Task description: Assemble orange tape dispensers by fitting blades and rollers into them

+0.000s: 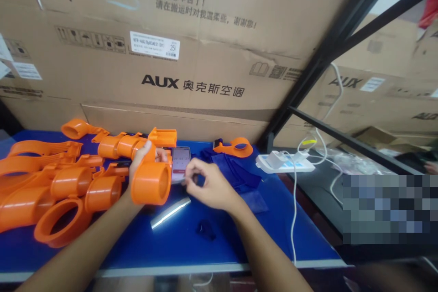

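My left hand (139,159) is closed round an orange plastic tape dispenser (150,185), its wide ring facing me. Just to the right, my right hand (214,186) has its thumb and fingers curled together in a pinch. Whatever is between those fingertips is too small and blurred to make out. Behind the hands lies a phone (180,157) with its screen lit. A shiny metal strip (170,213) rests on the blue table below the hands, and a small dark blue piece (205,229) lies right of it.
Several orange dispensers (70,181) crowd the table's left side. Dark blue sheets (236,171) lie right of my hands, with one more orange dispenser (236,147) behind them. A white power strip (285,163) with cables sits at the right edge. Large cardboard boxes (191,64) stand behind.
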Demonstrator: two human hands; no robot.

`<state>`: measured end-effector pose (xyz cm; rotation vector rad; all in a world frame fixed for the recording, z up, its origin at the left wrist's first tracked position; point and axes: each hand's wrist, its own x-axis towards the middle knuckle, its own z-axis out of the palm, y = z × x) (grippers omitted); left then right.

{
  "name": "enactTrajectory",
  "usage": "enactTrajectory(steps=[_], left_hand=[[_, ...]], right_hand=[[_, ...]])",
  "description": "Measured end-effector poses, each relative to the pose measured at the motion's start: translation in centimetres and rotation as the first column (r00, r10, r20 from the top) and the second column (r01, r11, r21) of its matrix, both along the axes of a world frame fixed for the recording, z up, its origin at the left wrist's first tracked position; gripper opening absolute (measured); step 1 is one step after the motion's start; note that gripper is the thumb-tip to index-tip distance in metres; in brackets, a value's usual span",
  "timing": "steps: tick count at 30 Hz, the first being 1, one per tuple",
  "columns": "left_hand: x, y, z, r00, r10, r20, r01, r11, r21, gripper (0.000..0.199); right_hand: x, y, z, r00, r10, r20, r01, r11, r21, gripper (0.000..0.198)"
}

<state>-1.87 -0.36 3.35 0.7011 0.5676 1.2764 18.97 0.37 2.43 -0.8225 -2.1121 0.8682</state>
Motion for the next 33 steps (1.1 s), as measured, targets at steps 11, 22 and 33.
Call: enactTrajectory(steps=[11,22,33], left_hand=[[2.4,0.3,-3.3,0.986,0.138,-0.099,-0.138,0.990,-0.001,0.039],[3.3,0.1,-4.4,0.977,0.135,-0.164,-0.130,0.991,0.041,0.037],[3.0,0.4,-4.4,0.971,0.152,-0.184,-0.146,0.988,0.048,0.041]], right_hand=[[1.2,3.0,-0.4,0.688,-0.419,-0.592,0.326,0.908,-0.264,0.036],[0.9,3.3,-1.1,0.606,-0.404,-0.685,0.278,0.915,-0.293,0.034],[0.4,3.2,-1.5,0.628,-0.390,-0.673,0.276,0.921,-0.275,0.030]])
